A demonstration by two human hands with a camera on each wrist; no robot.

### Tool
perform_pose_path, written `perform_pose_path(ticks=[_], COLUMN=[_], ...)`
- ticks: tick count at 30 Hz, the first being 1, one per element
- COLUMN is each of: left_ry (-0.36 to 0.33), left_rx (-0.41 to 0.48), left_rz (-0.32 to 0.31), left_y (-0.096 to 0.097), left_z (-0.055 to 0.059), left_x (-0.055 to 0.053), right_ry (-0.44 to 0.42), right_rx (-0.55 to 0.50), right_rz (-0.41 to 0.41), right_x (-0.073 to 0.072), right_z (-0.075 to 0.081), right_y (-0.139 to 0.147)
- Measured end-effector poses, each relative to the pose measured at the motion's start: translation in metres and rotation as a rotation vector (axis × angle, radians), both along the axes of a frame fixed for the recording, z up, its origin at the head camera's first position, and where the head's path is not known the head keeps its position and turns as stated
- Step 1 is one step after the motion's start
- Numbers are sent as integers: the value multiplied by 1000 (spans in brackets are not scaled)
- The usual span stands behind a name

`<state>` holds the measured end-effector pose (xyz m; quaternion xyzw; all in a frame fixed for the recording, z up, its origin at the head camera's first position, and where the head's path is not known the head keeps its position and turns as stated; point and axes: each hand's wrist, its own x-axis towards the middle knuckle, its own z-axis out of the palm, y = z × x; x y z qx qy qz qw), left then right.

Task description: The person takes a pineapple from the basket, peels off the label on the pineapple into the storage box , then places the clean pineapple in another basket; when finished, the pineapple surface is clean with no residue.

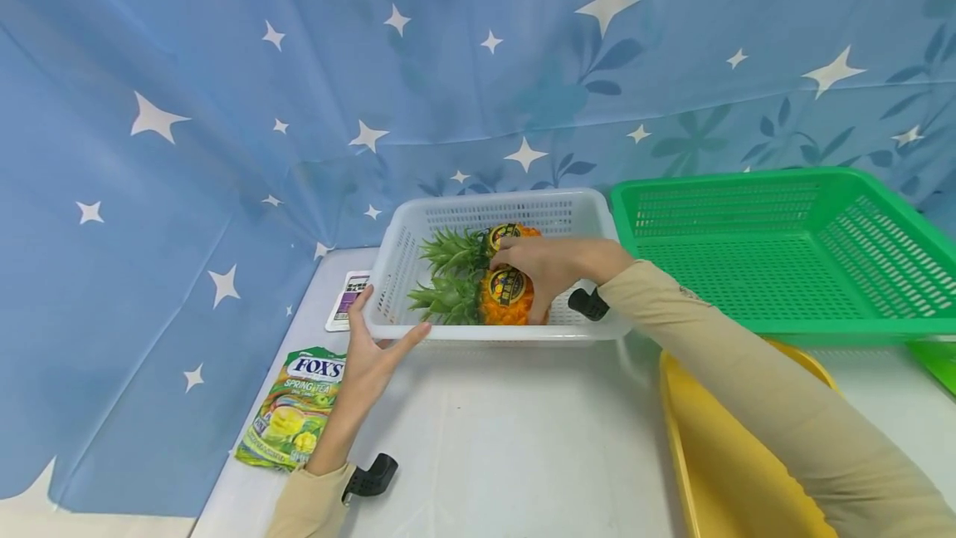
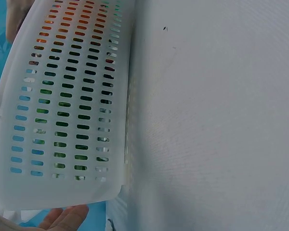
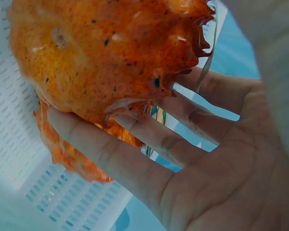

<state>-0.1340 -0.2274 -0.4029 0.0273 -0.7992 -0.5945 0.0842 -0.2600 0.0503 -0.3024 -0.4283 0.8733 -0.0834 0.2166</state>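
Observation:
A white slotted plastic basket (image 1: pixel 478 332) stands on the table with two orange pineapples lying in it, their green leaves pointing left. My left hand (image 1: pixel 369 359) grips the basket's near left corner, thumb along the front rim and fingers at the left side. Over the nearer pineapple (image 1: pixel 499 310), which bears a round black and gold label, my right hand (image 1: pixel 548 268) reaches in and holds the fruit between thumb and fingers. Close behind it lies the farther pineapple (image 1: pixel 526 232). In the right wrist view, fingers (image 3: pixel 111 149) run along the spiky, film-wrapped skin of one pineapple (image 3: pixel 106 53).
To the right stands a green basket (image 1: pixel 717 326). A yellow tub (image 1: pixel 675 447) sits in front of it, partly under my right sleeve. At the left lie a green candy bag (image 1: pixel 287 413) and a white and purple packet (image 1: pixel 345 301). A blue starry curtain (image 1: pixel 448 65) hangs behind.

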Motion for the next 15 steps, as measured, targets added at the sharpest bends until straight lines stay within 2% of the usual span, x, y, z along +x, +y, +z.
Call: perform_pose_path(ticks=[5,15], left_ry=[-3,-6], left_rx=[-2,4], left_rz=[-6,-2], left_y=[0,1], left_z=[0,1], left_x=[0,0], right_ry=[-22,-63], right_rx=[-71,-132], right_rz=[22,35], right_x=[-4,-7], right_z=[6,18], right_y=[9,23])
